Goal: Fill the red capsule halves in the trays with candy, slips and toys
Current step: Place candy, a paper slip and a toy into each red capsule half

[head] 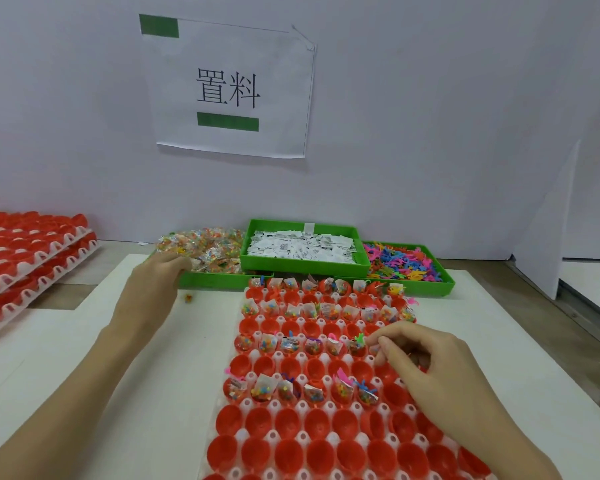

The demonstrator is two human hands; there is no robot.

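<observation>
Just then the left hand (153,282) reached to the near edge of the candy bin (219,280), its fingers curled down among the candy packets (205,249); whether they had hold of one could not be told. The right hand (426,362) hung over the tray (274,436) of red halves (290,452), at the right end of the third filled row, thumb and forefinger pinched together with the other fingers curled under. What it pinched was too small to make out. Filled halves alternated with empty rows: each filled one held a candy packet, a slip and a small toy. The nearest rows were all empty. Behind the tray, touching it, stood the slip bin (305,263) with white slips (302,247), and beside that the toy bin (426,287) with bright toys (402,261). One loose candy (188,298) lay on the white board (84,341). Stacked trays (28,258) of red halves waited far left. A paper sign (229,88) hung on the wall.
</observation>
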